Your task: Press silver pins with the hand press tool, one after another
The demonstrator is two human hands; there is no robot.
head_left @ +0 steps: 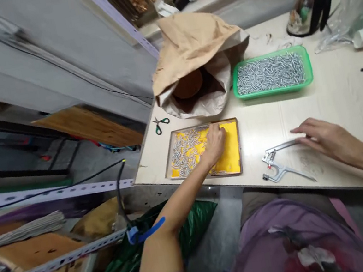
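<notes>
My left hand point(216, 141) is over a shallow tray point(239, 144) with a yellow bottom, its fingers curled together near the tray's far side. What they pinch, if anything, is hidden. Small silvery metal pieces point(184, 152), like short pins or rivets, lie scattered mostly in the tray's left half. To the right, metal hand pliers point(280, 170) with a C-shaped jaw lie on the table, handles spread apart. My right hand point(330, 140) has the end of their upper handle between thumb and fingers, with the index finger stretched out; the lower handle is free.
Behind the tray stands an open brown paper bag point(195, 42). A green basket point(309, 71) full of similar metal pieces is beside it. Small scissors point(160, 124) lie at the left. A kettle point(310, 0) and a plastic bag point(356, 11) are at the back right. The table's front edge is close to me.
</notes>
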